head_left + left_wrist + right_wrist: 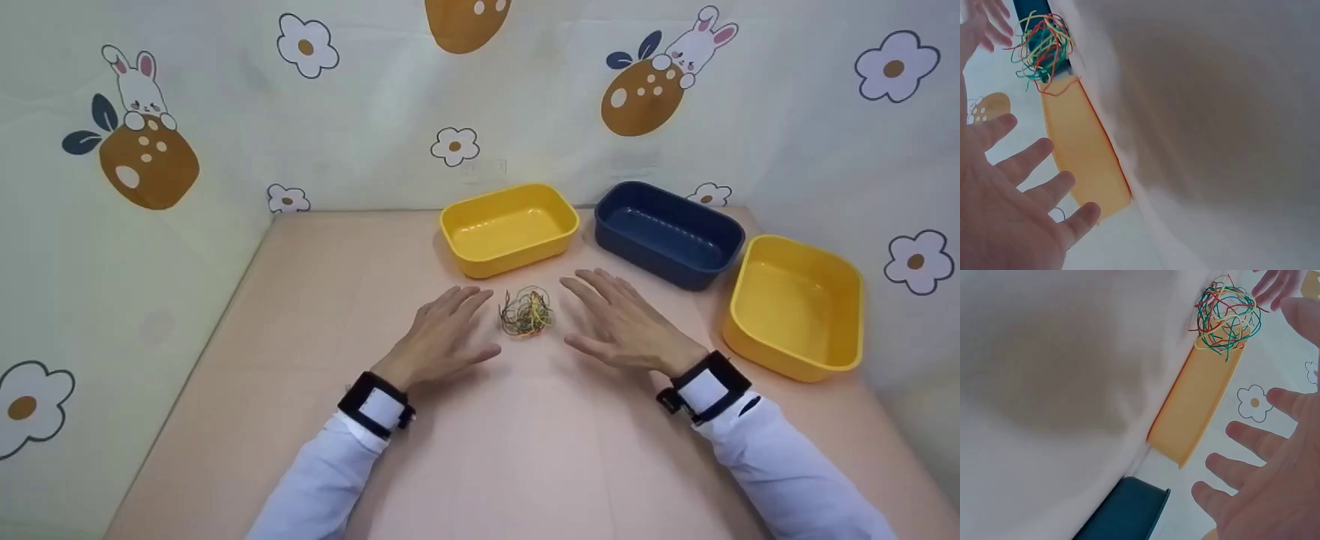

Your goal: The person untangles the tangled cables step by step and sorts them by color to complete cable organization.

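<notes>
A loose tangle of thin strings (pixel 526 313) in red, yellow and green lies on the table between the two hands. To its left is my left hand (pixel 444 334), fingers extended and spread, apart from the strings. My right hand (pixel 626 322) is on the other side, also with spread fingers and holding nothing. In the left wrist view the left palm (pixel 1010 208) shows bare, with the tangle (pixel 1044 48) beyond the fingers. The right wrist view shows the right palm (pixel 1280 489) with nothing in it, and the tangle (pixel 1228 318) beyond the thumb.
Behind the strings stands a yellow bin (pixel 514 264). A dark blue bin (pixel 645 255) is to its right, and a second yellow bin (pixel 787 356) sits at the table's right side. A patterned cloth wall (pixel 375 112) closes the back and sides of the pinkish table (pixel 315 300).
</notes>
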The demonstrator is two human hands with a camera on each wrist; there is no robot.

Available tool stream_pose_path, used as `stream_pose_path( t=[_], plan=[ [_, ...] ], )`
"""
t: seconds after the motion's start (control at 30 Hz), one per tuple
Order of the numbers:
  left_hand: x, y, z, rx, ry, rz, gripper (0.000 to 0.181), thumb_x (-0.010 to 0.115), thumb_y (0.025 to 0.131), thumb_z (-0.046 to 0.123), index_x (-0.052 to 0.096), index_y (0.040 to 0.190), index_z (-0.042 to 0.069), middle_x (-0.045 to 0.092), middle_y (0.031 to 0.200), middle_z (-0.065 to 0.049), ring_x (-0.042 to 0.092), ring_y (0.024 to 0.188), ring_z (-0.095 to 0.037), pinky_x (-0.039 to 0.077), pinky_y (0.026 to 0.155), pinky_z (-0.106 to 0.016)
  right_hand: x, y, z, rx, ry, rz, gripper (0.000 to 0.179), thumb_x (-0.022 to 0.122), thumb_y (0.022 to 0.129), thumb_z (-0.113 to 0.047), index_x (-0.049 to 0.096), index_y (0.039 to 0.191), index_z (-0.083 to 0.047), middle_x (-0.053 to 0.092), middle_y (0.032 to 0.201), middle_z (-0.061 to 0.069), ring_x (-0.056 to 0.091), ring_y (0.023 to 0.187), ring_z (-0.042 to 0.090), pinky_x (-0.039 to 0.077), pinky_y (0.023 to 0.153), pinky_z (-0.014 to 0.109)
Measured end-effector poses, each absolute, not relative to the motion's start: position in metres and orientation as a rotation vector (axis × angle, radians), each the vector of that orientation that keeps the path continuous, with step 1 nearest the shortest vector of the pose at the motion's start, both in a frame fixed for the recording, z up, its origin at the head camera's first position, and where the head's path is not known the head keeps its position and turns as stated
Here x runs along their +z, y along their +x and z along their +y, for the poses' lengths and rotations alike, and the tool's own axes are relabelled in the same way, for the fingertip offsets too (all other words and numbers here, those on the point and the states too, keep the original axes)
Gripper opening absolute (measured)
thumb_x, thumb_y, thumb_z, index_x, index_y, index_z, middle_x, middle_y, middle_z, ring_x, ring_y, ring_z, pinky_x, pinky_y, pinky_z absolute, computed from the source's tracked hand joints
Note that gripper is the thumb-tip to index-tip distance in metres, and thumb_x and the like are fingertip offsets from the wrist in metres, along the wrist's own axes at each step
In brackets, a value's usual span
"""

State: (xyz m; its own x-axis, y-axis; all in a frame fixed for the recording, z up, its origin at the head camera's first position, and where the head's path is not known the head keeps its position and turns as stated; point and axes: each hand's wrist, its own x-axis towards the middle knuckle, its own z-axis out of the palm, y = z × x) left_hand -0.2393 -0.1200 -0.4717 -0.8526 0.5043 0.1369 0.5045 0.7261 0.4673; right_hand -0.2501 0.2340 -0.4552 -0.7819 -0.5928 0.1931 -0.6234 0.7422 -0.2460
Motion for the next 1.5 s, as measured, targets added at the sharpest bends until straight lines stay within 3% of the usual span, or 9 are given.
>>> stream_pose_path(
  t=[0.13,0.3,0.47,0.7,0.93,1.07,1.2,1.33,1.5],
  plan=[
    [-0.474,-0.249,-0.105,-0.947,-0.865,-2.811,0.087,0.082,0.103,0.046,0.044,0.171,0.007,0.048,0.176,-0.021,0.042,0.166,-0.046,0.034,0.137,-0.07,-0.455,-0.262,0.225,0.622,0.987,-2.849,0.088,0.074,0.107,-0.049,0.037,0.175,-0.007,0.039,0.18,0.027,0.036,0.169,0.049,0.028,0.14,0.068],
    [-0.478,-0.26,-0.088,-1.14,-0.837,-2.799,0.091,0.088,0.099,0.036,0.043,0.169,-0.001,0.048,0.175,-0.023,0.045,0.164,-0.044,0.035,0.139,-0.063,-0.454,-0.275,0.211,0.842,0.971,-2.922,0.09,0.079,0.105,-0.043,0.037,0.174,-0.003,0.035,0.181,0.027,0.036,0.17,0.046,0.028,0.141,0.065],
    [-0.482,-0.269,-0.076,-1.219,-0.791,-2.812,0.096,0.094,0.094,0.028,0.043,0.167,-0.007,0.048,0.173,-0.029,0.047,0.163,-0.045,0.036,0.139,-0.059,-0.453,-0.287,0.196,1.016,0.964,-2.965,0.083,0.082,0.102,-0.036,0.045,0.169,-0.003,0.045,0.177,0.025,0.044,0.165,0.046,0.033,0.138,0.067],
    [-0.483,-0.273,-0.067,-1.303,-0.739,-2.863,0.096,0.098,0.089,0.026,0.048,0.165,-0.002,0.06,0.163,-0.028,0.062,0.149,-0.043,0.049,0.131,-0.057,-0.457,-0.296,0.184,1.202,0.943,-3.005,0.074,0.082,0.104,-0.027,0.05,0.166,-0.002,0.059,0.166,0.022,0.07,0.14,0.042,0.056,0.122,0.06],
    [-0.484,-0.274,-0.063,-1.323,-0.724,-2.844,0.074,0.097,0.088,0.015,0.063,0.153,0.004,0.075,0.144,-0.018,0.072,0.132,-0.035,0.057,0.12,-0.051,-0.458,-0.297,0.178,1.208,0.954,-2.986,0.061,0.083,0.101,-0.017,0.062,0.157,-0.005,0.07,0.154,0.018,0.072,0.136,0.037,0.057,0.122,0.056],
    [-0.486,-0.272,-0.063,-1.36,-0.72,-2.804,0.064,0.095,0.088,0.012,0.069,0.146,0.005,0.079,0.135,-0.015,0.074,0.122,-0.032,0.06,0.113,-0.05,-0.458,-0.294,0.178,1.258,0.939,-2.944,0.048,0.084,0.1,-0.014,0.07,0.145,-0.005,0.078,0.14,0.016,0.076,0.126,0.035,0.062,0.115,0.054],
    [-0.484,-0.266,-0.064,-1.423,-0.693,-2.782,0.062,0.095,0.09,0.017,0.07,0.146,0.005,0.079,0.138,-0.015,0.074,0.127,-0.032,0.057,0.118,-0.051,-0.46,-0.29,0.178,1.356,0.914,-2.888,0.039,0.084,0.1,-0.013,0.075,0.138,-0.006,0.081,0.131,0.014,0.079,0.118,0.03,0.065,0.11,0.052],
    [-0.481,-0.258,-0.064,-1.587,-0.618,-2.755,0.066,0.086,0.094,0.016,0.063,0.155,0.002,0.073,0.15,-0.018,0.07,0.139,-0.034,0.052,0.127,-0.052,-0.46,-0.285,0.179,1.466,0.849,-2.817,0.034,0.085,0.1,-0.014,0.078,0.132,-0.006,0.083,0.125,0.012,0.08,0.112,0.026,0.065,0.109,0.05],
    [-0.474,-0.252,-0.063,-2.082,-0.5,-2.521,0.073,0.071,0.1,0.011,0.046,0.168,0.0,0.06,0.166,-0.022,0.062,0.152,-0.038,0.051,0.13,-0.049,-0.456,-0.275,0.178,1.621,0.685,-2.68,0.034,0.087,0.099,-0.015,0.079,0.13,-0.003,0.083,0.126,0.015,0.082,0.11,0.023,0.067,0.101,0.032]
  ],
)
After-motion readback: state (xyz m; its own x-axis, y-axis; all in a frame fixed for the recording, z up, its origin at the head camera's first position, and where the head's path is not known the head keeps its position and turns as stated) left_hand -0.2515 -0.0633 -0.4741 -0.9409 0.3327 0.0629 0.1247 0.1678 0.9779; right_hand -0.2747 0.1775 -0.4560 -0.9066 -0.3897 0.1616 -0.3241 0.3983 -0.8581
